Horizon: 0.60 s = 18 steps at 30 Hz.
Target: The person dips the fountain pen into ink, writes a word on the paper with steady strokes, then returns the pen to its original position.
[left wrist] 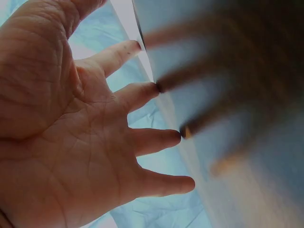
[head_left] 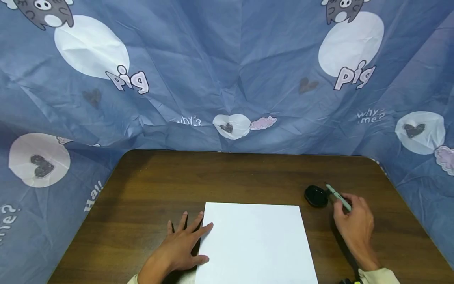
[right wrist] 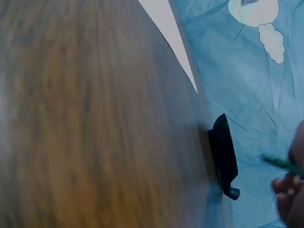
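A white sheet of paper (head_left: 255,240) lies on the wooden table. My left hand (head_left: 181,246) rests at its left edge with the fingers spread, index fingertip and thumb on the sheet. The left wrist view shows that palm (left wrist: 71,128) and straight fingers. To the right of the paper, my right hand (head_left: 354,221) grips a light green pen (head_left: 335,193), whose dark end points up and left. Beside the pen sits a small round black object (head_left: 316,196), low and shallow. In the right wrist view, the pen (right wrist: 280,163) and part of the hand show at the right edge.
The brown wooden table (head_left: 159,177) has rounded far corners. Behind it and along its sides hangs a blue cloth (head_left: 198,59) printed with pigs, hearts and lettering. Something dark with yellow (head_left: 349,281) is at the bottom edge near the right sleeve (head_left: 377,276).
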{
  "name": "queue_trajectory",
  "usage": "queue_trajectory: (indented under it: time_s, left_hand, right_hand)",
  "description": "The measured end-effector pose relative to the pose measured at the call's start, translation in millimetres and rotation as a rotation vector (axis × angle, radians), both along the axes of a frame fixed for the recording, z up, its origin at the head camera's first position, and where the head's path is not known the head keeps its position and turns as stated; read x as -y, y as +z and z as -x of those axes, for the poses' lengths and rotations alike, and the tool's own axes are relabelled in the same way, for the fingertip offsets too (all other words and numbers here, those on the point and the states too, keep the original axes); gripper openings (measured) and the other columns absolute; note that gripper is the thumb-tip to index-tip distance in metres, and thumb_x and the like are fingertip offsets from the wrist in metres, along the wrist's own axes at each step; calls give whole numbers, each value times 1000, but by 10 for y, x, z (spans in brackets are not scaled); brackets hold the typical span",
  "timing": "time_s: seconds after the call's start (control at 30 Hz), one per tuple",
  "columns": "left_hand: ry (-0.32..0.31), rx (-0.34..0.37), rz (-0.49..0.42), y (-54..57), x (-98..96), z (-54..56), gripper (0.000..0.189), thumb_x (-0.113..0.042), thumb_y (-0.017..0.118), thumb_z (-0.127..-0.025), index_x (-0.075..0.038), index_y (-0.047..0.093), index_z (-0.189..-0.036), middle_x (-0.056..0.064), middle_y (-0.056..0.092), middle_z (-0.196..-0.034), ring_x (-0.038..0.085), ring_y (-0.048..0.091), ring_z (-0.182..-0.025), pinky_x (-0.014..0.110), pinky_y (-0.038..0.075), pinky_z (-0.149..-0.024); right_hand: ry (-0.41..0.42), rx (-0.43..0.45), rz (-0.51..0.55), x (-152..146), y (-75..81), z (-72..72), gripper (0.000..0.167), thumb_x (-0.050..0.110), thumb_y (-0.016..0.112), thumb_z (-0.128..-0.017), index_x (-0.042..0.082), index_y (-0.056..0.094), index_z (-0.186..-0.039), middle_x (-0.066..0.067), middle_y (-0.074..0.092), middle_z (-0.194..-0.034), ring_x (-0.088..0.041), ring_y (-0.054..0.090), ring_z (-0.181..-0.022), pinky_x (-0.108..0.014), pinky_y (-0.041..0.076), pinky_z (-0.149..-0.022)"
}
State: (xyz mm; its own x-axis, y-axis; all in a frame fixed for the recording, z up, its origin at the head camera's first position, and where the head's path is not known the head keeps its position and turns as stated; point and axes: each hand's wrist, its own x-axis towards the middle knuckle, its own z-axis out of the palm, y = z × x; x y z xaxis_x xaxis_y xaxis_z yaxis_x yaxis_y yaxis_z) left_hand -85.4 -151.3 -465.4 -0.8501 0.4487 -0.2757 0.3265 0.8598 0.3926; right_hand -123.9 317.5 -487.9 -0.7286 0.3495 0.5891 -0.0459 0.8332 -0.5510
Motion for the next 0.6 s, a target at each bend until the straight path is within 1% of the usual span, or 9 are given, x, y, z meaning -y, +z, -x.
queue_trajectory:
  time_s: [0.03,0.07,0.13,0.2,0.27,0.33,0.43,0.5,0.6]
  left_hand:
    - [0,1,-1,-4,2,-2,83,-55,75,-82,-32,40,-153,7,20,-165,53,12,-145,84,8,-97]
    - [1,2,-1,-6,4,-2,83,-55,75,-82,-33,40,-153,7,20,-165,53,12,-145,84,8,-97]
    - [1,4,-1,-8,4,3,83,-55,75,-82,-33,40,-153,6,19,-165,53,12,-146,84,7,-98]
    - [1,6,-3,-10,0,13,83,-56,75,-82,-33,39,-153,6,19,-165,53,11,-146,84,7,-98]
    - [0,18,-2,-12,0,17,83,-56,74,-82,-33,38,-154,6,18,-166,53,10,-146,84,7,-98]
    - [3,33,4,-15,5,14,84,-56,74,-82,-34,38,-154,7,17,-166,52,9,-146,84,7,-98]
    - [3,50,8,-19,9,5,85,-57,74,-82,-33,37,-155,7,17,-166,52,8,-146,84,7,-98]
    - [-4,47,3,-18,9,6,85,-56,74,-82,-32,37,-155,7,16,-166,52,7,-147,83,8,-98]
    - [-30,39,-19,-11,-2,21,84,-54,74,-83,-28,38,-155,7,16,-166,51,6,-147,83,9,-99]
  right_hand:
    - [3,-71,14,9,-2,7,22,8,68,-82,-6,71,-99,-22,65,-86,-35,58,-74,-44,38,-65]
    - [8,-133,28,15,-4,14,21,7,69,-82,-6,71,-98,-21,65,-86,-30,59,-75,-39,39,-67]
    - [16,-255,63,24,5,32,18,5,72,-81,-5,74,-96,-21,67,-84,-16,59,-74,-26,38,-68]
    - [33,-342,105,33,19,41,17,2,74,-80,-4,76,-96,-19,68,-83,0,57,-76,-14,36,-70]
    - [68,-393,130,53,40,38,18,0,75,-79,-3,77,-96,-20,68,-82,10,53,-79,-8,34,-72]
    - [122,-427,152,90,72,26,20,-5,75,-77,-4,78,-97,-23,67,-82,12,54,-81,-7,36,-72]
    - [194,-446,181,168,151,-20,20,-9,74,-77,-8,76,-97,-23,65,-81,8,55,-80,-8,37,-70]
    - [232,-449,210,217,209,-55,17,-10,72,-79,-11,74,-97,-19,64,-82,6,56,-77,-8,39,-68]
    - [314,-439,297,255,261,-94,15,-10,64,-88,-18,68,-100,-13,63,-87,3,61,-74,-9,45,-64]
